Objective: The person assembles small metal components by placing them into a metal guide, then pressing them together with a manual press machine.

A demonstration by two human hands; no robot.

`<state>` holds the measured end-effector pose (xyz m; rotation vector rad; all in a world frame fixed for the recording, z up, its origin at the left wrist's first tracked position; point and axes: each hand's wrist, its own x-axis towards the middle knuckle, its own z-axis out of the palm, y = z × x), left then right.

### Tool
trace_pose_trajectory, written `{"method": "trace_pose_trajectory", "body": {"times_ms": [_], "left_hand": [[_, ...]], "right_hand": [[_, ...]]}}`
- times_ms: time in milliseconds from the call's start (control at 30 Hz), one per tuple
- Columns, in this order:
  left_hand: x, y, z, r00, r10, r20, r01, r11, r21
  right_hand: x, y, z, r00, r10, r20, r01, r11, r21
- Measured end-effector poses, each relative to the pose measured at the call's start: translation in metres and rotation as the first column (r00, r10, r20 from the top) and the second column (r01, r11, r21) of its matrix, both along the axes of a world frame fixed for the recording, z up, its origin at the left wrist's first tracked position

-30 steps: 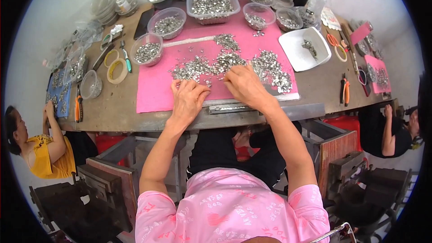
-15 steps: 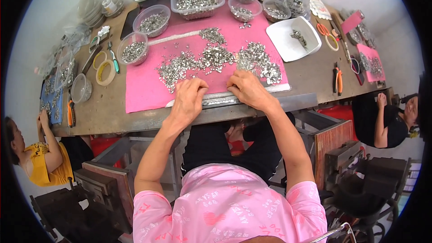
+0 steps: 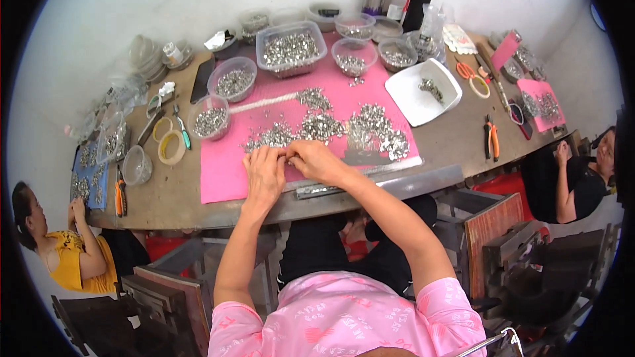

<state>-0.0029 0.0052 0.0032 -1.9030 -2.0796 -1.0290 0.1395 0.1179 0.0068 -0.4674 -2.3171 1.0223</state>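
Both my hands are at the near side of a pink mat, just in front of heaps of small silvery metal pieces. My left hand has its fingers bent down at the edge of the left heap. Right beside it, my right hand is curled with thumb and fingers pinched together. Whatever the fingertips of either hand hold is too small or hidden. Below my right wrist lies a narrow metal strip along the bench's front edge. A dark grey patch shows on the mat to the right.
Clear tubs and bowls of metal pieces line the back. A white tray stands right, near orange-handled pliers. Tape rolls and a clear cup sit left. Co-workers sit at left and right.
My right hand has moved left from the right heap to beside my left hand. The view has tilted, so the bench appears lower and more wall shows.
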Motion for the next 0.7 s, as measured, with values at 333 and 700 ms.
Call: {"method": "trace_pose_trajectory", "body": {"times_ms": [333, 700], "left_hand": [[-0.014, 0.015, 0.009, 0.996, -0.085, 0.022, 0.086, 0.994, -0.061], [-0.039, 0.161, -0.018, 0.996, -0.087, 0.032, 0.089, 0.995, -0.044]], "right_hand": [[0.031, 0.104, 0.008, 0.914, -0.401, 0.061, 0.389, 0.91, 0.143], [0.006, 0.138, -0.012, 0.89, -0.439, 0.119, 0.414, 0.89, 0.19]]}}
